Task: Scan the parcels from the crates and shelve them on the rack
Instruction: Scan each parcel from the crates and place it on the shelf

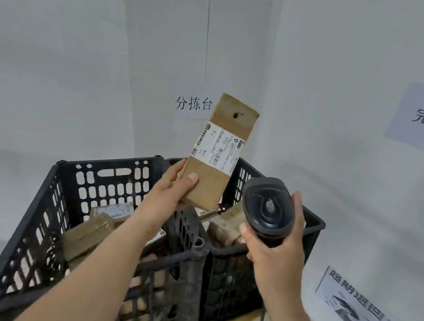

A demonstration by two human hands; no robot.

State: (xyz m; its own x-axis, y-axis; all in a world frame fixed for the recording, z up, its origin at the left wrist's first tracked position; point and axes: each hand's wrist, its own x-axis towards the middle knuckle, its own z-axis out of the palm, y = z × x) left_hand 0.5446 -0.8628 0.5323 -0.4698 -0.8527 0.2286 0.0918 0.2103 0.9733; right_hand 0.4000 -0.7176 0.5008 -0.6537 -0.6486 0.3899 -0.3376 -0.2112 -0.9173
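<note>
Your left hand [174, 185] grips the slim brown cardboard parcel [219, 150] upright above the crates, white label [218, 146] facing you for scanning. Your right hand [273, 249] grips the black handheld scanner [266, 209], head near the parcel. Two black perforated plastic crates [110, 172] hold more brown parcels [83, 237].

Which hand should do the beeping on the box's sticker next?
Probably the right hand: it grips the black handheld scanner beside the brown cardboard parcel, whose white label the left hand holds up.
</note>
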